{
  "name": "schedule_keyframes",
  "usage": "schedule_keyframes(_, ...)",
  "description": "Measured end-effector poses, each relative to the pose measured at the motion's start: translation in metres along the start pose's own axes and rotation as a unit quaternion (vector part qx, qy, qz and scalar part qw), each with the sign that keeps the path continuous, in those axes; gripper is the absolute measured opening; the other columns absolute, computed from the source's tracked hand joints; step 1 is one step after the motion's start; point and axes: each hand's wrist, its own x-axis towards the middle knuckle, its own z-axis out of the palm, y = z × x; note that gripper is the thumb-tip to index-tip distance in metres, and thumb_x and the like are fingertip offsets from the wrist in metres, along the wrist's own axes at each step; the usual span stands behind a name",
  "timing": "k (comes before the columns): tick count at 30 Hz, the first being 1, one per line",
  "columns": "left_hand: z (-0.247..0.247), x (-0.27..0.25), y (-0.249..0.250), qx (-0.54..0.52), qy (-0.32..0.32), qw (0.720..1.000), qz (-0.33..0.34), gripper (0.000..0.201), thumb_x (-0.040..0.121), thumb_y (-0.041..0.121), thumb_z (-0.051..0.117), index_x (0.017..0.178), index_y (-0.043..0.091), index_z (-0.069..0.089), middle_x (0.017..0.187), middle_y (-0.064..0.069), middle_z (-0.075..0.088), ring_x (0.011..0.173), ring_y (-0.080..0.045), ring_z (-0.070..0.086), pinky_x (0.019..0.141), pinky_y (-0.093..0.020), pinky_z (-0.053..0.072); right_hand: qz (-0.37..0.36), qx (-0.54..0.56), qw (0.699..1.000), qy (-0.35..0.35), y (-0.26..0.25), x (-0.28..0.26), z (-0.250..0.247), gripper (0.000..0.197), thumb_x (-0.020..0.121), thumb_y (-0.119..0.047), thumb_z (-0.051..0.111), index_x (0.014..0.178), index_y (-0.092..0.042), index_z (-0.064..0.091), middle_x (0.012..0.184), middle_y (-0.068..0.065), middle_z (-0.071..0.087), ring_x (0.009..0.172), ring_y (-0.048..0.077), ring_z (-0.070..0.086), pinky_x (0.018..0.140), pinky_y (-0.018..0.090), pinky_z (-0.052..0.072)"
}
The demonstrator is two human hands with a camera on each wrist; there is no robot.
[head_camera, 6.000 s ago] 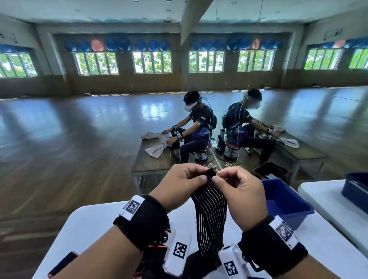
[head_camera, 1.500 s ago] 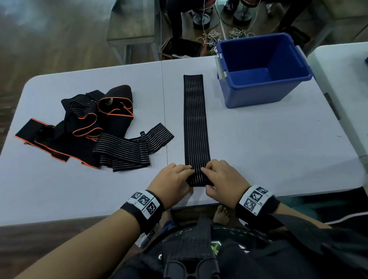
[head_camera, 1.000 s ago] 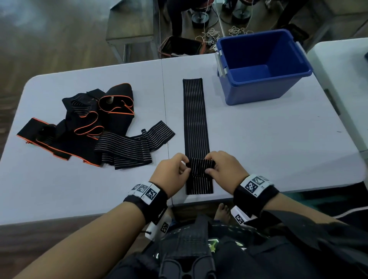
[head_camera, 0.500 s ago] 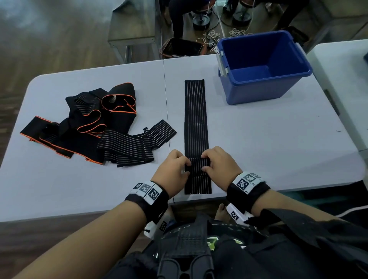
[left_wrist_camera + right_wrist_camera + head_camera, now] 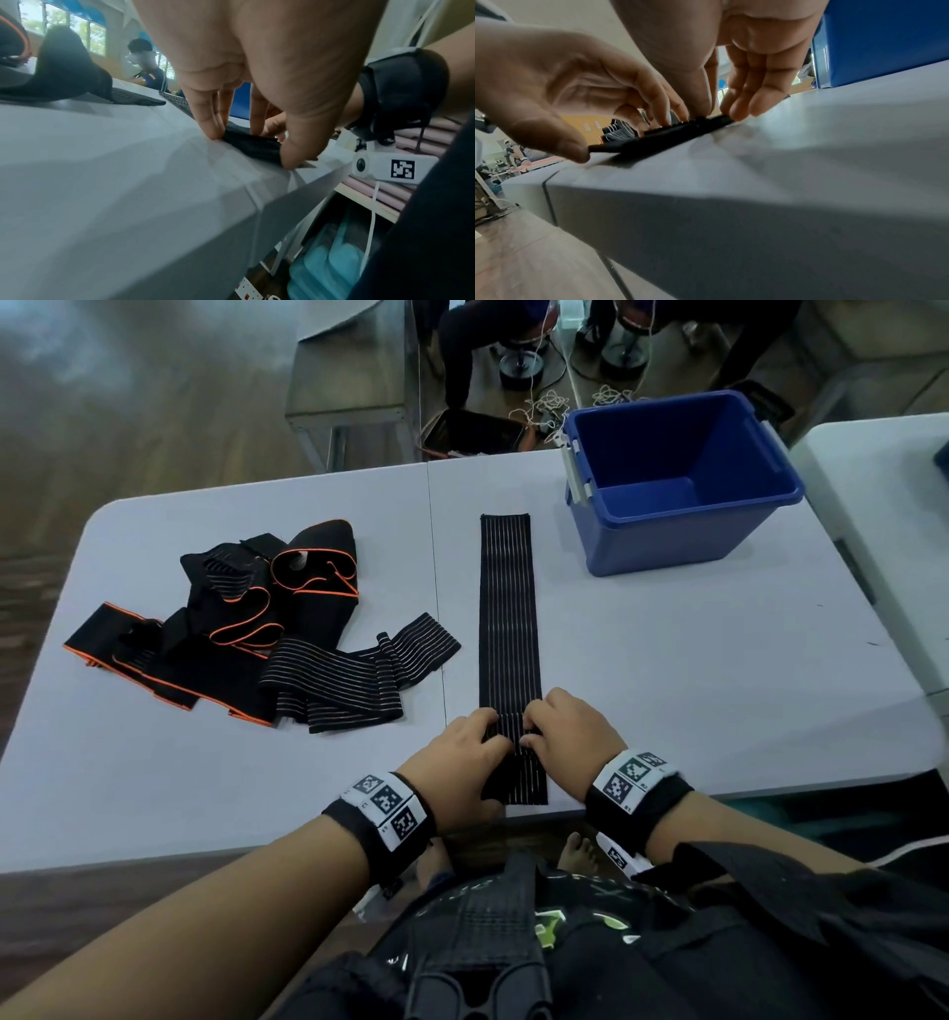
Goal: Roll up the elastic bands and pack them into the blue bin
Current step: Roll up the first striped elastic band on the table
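A long black elastic band (image 5: 507,618) with thin pale stripes lies flat down the middle of the white table (image 5: 693,685). Its near end is folded over on itself. My left hand (image 5: 464,757) and right hand (image 5: 565,737) both pinch that fold (image 5: 508,729) from either side. In the left wrist view my fingers (image 5: 208,121) and thumb press the folded band (image 5: 254,144) near the table edge. In the right wrist view my fingertips (image 5: 746,101) sit on the band (image 5: 664,138). The blue bin (image 5: 667,536) stands at the far right, with nothing visible inside.
A loose pile of black bands (image 5: 231,629), some orange-edged and some striped, lies on the left half of the table. A second white table (image 5: 883,505) stands to the right. Beyond the far edge are a bench, cables and a seated person.
The near end of the band, flat 1.5 s ago, has been folded over away from me. Both hands now sit closer together on the fold.
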Motion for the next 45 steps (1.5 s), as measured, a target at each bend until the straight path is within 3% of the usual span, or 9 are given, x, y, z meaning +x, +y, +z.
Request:
schedule_keyframes(3,0.000,-0.006,0.001,0.005,0.011,1.000,0.006,0.052,0.083,0.047,0.059,0.115,0.006,0.065,0.152,-0.022,0.040,0.116,-0.039,0.054,0.101,-0.042,0.047,0.014,-0.008,1.000,-0.017,-0.001,-0.001,0.002,0.023,0.099,-0.033,0.054,0.093,-0.013,0.064,0.098,0.004,0.052,0.083,0.024,0.058,0.075,0.036,0.050)
schedule_keyframes(6,0.002,-0.005,-0.001,-0.040,0.070,0.997,0.009,0.024,0.087,0.021,0.056,0.093,0.003,0.071,0.138,-0.022,0.059,0.093,-0.040,0.065,0.089,-0.040,0.052,0.022,0.016,0.999,-0.034,-0.001,-0.004,-0.003,0.044,0.103,-0.044,0.039,0.087,-0.011,0.064,0.095,0.003,0.053,0.081,0.022,0.057,0.077,0.035,0.048)
schedule_keyframes(9,0.000,0.002,-0.004,-0.124,0.111,0.985,-0.044,0.014,0.095,0.019,0.058,0.101,0.012,0.068,0.130,-0.007,0.068,0.100,-0.027,0.067,0.090,-0.037,0.053,0.033,0.071,0.996,-0.052,0.005,-0.012,-0.009,0.057,0.098,-0.058,0.032,0.087,-0.015,0.067,0.095,-0.002,0.053,0.084,0.015,0.056,0.080,0.032,0.046)
schedule_keyframes(16,-0.006,0.012,-0.008,-0.201,0.138,0.961,-0.131,0.016,0.090,0.023,0.070,0.105,0.026,0.066,0.082,0.009,0.063,0.078,-0.010,0.060,0.076,-0.026,0.051,0.050,0.066,0.996,-0.022,0.004,-0.010,-0.010,0.023,0.097,-0.033,0.057,0.094,-0.014,0.070,0.104,0.001,0.063,0.095,0.019,0.060,0.086,0.029,0.045)
schedule_keyframes(25,-0.004,0.016,-0.011,-0.103,0.099,0.989,-0.031,0.027,0.089,0.033,0.073,0.104,0.011,0.072,0.122,-0.001,0.061,0.106,-0.020,0.060,0.094,-0.036,0.051,0.093,0.045,0.994,-0.039,-0.006,0.003,-0.016,0.014,0.094,-0.031,0.062,0.096,-0.018,0.064,0.097,0.001,0.061,0.090,0.021,0.058,0.080,0.033,0.046)
schedule_keyframes(28,-0.004,0.014,-0.013,-0.076,0.078,0.994,-0.015,0.050,0.072,0.043,0.086,0.106,0.012,0.067,0.121,-0.001,0.059,0.103,-0.020,0.057,0.092,-0.033,0.050,0.064,0.029,0.997,-0.020,-0.007,0.003,-0.013,0.010,0.093,-0.027,0.062,0.099,-0.019,0.061,0.105,0.001,0.053,0.094,0.021,0.054,0.082,0.035,0.049)
schedule_keyframes(32,-0.004,0.014,-0.011,-0.059,0.092,0.994,0.005,0.037,0.077,0.032,0.079,0.105,0.010,0.068,0.116,-0.006,0.062,0.099,-0.026,0.060,0.090,-0.041,0.052,0.012,-0.037,0.999,-0.023,-0.010,0.003,-0.006,0.013,0.093,-0.019,0.055,0.100,-0.015,0.065,0.112,0.002,0.053,0.101,0.023,0.050,0.086,0.038,0.051)
schedule_keyframes(39,-0.009,0.013,-0.016,-0.120,0.138,0.983,-0.018,0.033,0.093,0.037,0.067,0.115,0.013,0.071,0.106,-0.005,0.072,0.099,-0.022,0.064,0.090,-0.032,0.049,0.016,-0.006,0.996,-0.086,-0.007,-0.002,-0.022,0.052,0.083,-0.061,0.056,0.117,-0.022,0.062,0.115,-0.004,0.057,0.108,0.019,0.048,0.095,0.035,0.046)
schedule_keyframes(45,-0.012,0.016,-0.023,-0.263,0.127,0.949,-0.118,0.039,0.085,0.041,0.077,0.118,0.024,0.066,0.098,0.012,0.071,0.083,-0.005,0.066,0.082,-0.028,0.057,0.069,0.048,0.994,-0.073,-0.001,0.003,-0.016,0.030,0.093,-0.034,0.063,0.120,-0.022,0.065,0.123,-0.001,0.053,0.114,0.022,0.046,0.101,0.034,0.041)
